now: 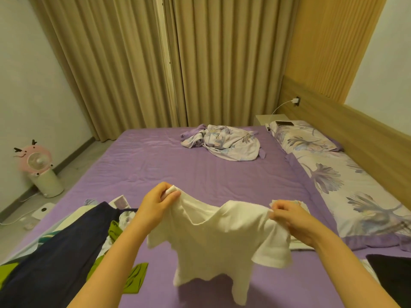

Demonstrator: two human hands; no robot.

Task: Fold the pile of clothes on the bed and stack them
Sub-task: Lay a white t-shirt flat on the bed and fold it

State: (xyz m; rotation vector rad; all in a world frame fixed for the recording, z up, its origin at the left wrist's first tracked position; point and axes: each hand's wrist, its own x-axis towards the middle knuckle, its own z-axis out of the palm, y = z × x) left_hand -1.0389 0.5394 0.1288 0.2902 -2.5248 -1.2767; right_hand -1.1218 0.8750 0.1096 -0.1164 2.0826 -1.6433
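Shirt: one white T-shirt [213,236], held up in the air over the near part of the bed [178,170], between the two hands.
Shirt axis: long axis runs from the collar, up and away from the camera, to the hem, hanging down toward the camera; the shoulder line runs left to right.
Sleeves: two short sleeves, one drooping at each side.
Left hand [155,203]: fingers curled, pinching the shirt's left shoulder.
Right hand [293,218]: fingers curled, pinching the shirt's right shoulder.
Pile [66,252]: one heap at the near left of the bed, just left of the shirt; a dark navy garment lies on top, with green cloth and pale patterned pieces showing under and beside it. The number of pieces cannot be told.
Dark cloth [391,272]: one piece at the near right edge, partly cut off.
Quilt [226,141]: one crumpled floral bundle at the far side of the bed, well apart from the shirt.
Pillows [347,181]: floral, in a row along the right side by the headboard; at least two.
Phone [284,123]: one, on the far pillow.
Fan [39,167]: one pink fan on the floor at left.
Curtains [155,63]: beige, drawn across the far wall.
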